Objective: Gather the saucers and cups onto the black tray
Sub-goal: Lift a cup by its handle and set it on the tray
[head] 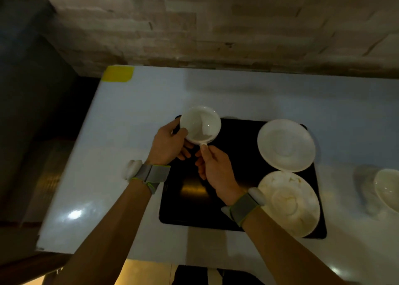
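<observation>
Both hands hold a white cup over the black tray's far-left corner.

Left hand cups its side; right hand pinches the handle, which points toward the person. Mouth up. Two saucers sit on the tray's right side.

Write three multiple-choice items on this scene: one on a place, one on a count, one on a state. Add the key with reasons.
1. Where does the second cup stand?
A. on the tray
B. on the counter, right of the tray
C. on a saucer

2. How many saucers lie on the tray?
A. one
B. two
C. three

3. How is the cup over the tray's far left corner held?
A. by both hands
B. by one hand
C. by no hand

Key: 1 B, it stands on the counter beyond the tray's right edge. 2 B, far saucer and near saucer. 3 A, left hand on its side, right hand on its handle.
</observation>
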The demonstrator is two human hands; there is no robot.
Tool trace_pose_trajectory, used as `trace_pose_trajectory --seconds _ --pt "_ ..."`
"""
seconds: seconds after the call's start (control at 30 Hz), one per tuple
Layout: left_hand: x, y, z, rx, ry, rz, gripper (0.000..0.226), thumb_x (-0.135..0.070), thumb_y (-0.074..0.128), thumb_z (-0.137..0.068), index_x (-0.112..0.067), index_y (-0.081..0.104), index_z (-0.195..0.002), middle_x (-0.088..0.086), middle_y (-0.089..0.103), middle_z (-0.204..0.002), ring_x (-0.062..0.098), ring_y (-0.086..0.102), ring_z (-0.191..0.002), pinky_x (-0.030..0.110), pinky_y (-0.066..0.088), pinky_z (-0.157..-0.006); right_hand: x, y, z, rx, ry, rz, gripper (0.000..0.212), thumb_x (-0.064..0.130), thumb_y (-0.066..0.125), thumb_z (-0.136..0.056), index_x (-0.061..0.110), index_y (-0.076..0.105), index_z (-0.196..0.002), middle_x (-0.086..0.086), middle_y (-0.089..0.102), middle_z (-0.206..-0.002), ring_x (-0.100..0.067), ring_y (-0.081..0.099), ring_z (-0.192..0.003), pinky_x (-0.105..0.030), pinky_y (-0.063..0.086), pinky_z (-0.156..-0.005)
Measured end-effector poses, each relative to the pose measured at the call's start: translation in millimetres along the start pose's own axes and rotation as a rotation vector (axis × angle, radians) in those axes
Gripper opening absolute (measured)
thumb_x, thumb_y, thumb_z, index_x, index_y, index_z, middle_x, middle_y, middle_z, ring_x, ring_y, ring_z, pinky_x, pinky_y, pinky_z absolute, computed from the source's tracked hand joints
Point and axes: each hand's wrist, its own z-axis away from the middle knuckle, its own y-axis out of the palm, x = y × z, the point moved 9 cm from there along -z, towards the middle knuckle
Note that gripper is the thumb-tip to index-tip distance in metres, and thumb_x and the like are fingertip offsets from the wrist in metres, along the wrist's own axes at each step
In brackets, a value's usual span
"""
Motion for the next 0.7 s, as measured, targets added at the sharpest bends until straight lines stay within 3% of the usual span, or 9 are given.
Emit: trace_pose_trajectory --seconds 0.7 --pt "24.5 -24.2 -39.5 0.057 -0.056 -0.056 0.047 -0.020 0.047 -0.096 -0.026 0.047 -0.142 0.010 0.071 -0.068 0.024 0.066 -0.049 0.029 0.052 -0.044 -11.0 41.7 -21.5 -0.028 0.033 0.071 0.035 0.039 0.042 -0.100 0.015 0.061 -0.083 -0.003 0.059 -0.065 -0.009 0.050 -0.047 -0.023 0.039 -0.047"
